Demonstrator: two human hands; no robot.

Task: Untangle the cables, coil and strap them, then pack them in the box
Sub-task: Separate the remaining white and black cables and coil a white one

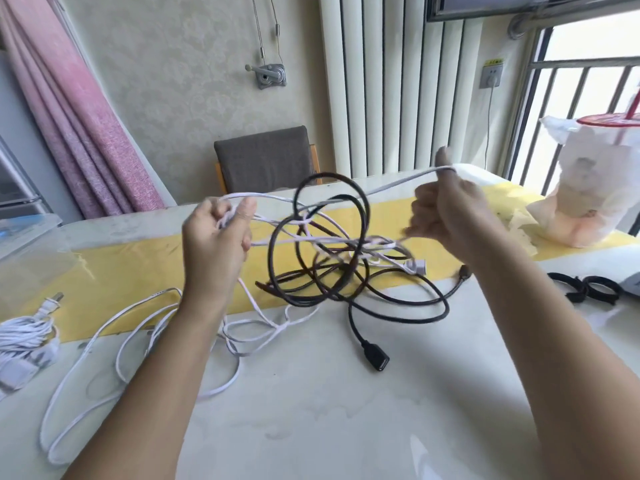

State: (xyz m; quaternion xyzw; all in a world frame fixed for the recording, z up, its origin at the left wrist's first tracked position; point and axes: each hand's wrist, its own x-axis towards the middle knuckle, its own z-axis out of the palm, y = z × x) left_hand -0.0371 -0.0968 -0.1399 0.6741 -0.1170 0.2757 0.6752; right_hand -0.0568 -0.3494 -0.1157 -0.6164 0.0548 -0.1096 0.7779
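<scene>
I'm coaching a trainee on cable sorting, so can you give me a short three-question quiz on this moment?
1. True or false: the black cable already lies free of the white cable.
2. What do the left hand and the right hand both grip? A: a strap. B: the white cable. C: the black cable.
3. Fill in: the black straps lie on the table to the person's ____.

Key: 1 false, as the two are looped through each other; 2 B; 3 right.
</scene>
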